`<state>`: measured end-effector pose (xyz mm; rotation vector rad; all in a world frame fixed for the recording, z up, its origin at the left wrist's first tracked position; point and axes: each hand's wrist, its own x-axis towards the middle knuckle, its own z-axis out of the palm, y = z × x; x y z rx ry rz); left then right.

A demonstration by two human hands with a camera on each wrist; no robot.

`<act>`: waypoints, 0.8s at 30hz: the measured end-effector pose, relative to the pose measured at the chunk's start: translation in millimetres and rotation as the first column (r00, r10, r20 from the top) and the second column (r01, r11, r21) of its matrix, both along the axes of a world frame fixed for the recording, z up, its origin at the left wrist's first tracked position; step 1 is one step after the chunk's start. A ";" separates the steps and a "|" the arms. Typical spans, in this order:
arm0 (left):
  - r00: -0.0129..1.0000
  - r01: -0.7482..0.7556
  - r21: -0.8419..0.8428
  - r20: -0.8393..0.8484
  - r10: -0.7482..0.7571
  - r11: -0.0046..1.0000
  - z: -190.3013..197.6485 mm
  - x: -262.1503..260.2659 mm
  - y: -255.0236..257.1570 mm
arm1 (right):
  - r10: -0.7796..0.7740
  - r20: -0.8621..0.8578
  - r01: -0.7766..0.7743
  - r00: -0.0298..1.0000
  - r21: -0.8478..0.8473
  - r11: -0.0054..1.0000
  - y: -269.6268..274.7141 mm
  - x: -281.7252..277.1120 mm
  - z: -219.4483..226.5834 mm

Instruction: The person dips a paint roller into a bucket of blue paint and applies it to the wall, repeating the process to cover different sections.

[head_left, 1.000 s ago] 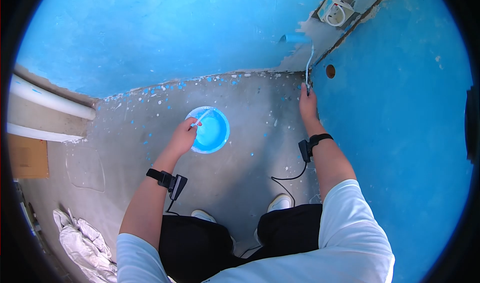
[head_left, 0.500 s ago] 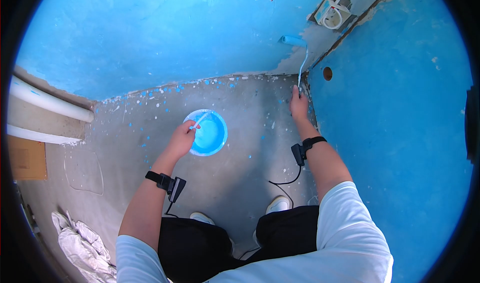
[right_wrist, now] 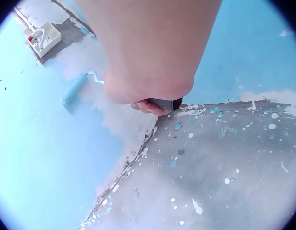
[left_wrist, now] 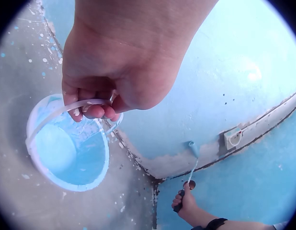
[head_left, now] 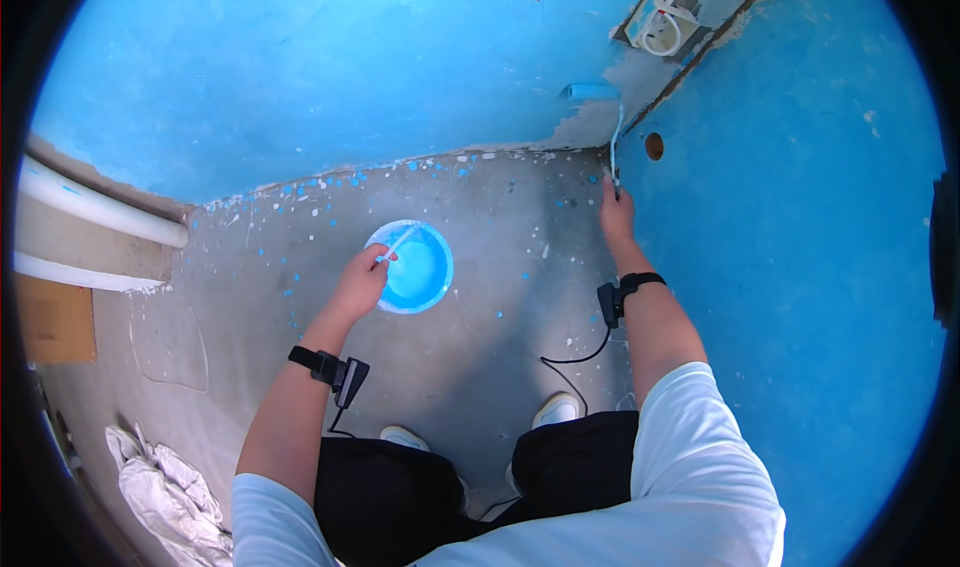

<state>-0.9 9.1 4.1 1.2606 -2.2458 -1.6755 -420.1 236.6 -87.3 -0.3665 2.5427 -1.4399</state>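
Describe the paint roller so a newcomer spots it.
In the head view, find where the far blue wall meets the right blue wall. Below and left of the white electrical box is the paint roller, its handle in the right hand. Unlike the box, it is a blue cylinder on a thin rod.

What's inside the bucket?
Blue paint lies in the bucket, with smears up its inner wall. The bottom can't be seen because the paint covers it.
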 end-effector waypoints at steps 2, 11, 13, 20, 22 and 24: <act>1.000 -0.013 0.012 -0.011 0.013 1.000 -1.7 -0.1 -0.1 | -0.009 -0.060 0.012 0.998 0.053 0.998 3.3 0.4 15.5; 1.000 0.014 0.016 -0.003 -0.014 1.000 1.8 -2.2 -1.1 | -0.019 -0.016 0.013 1.000 -0.313 0.950 -22.5 -8.8 40.9; 1.000 -0.005 0.016 -0.009 0.005 1.000 2.9 -1.7 -0.4 | 0.034 0.033 -0.027 0.999 -0.197 0.980 -6.5 -9.5 21.6; 0.999 -0.032 0.052 -0.021 0.033 0.998 0.4 -3.3 -0.6 | 0.024 -0.145 -0.027 0.989 -0.014 1.000 16.7 -18.4 36.1; 1.000 -0.018 0.038 -0.011 0.019 0.999 3.2 -3.9 0.2 | -0.014 -0.108 -0.003 0.994 -0.158 0.987 4.5 -21.5 55.9; 1.000 -0.025 0.044 -0.016 0.025 0.999 -0.9 -2.8 -0.5 | -0.007 -0.006 0.006 1.000 -0.194 0.981 -6.4 -23.6 65.0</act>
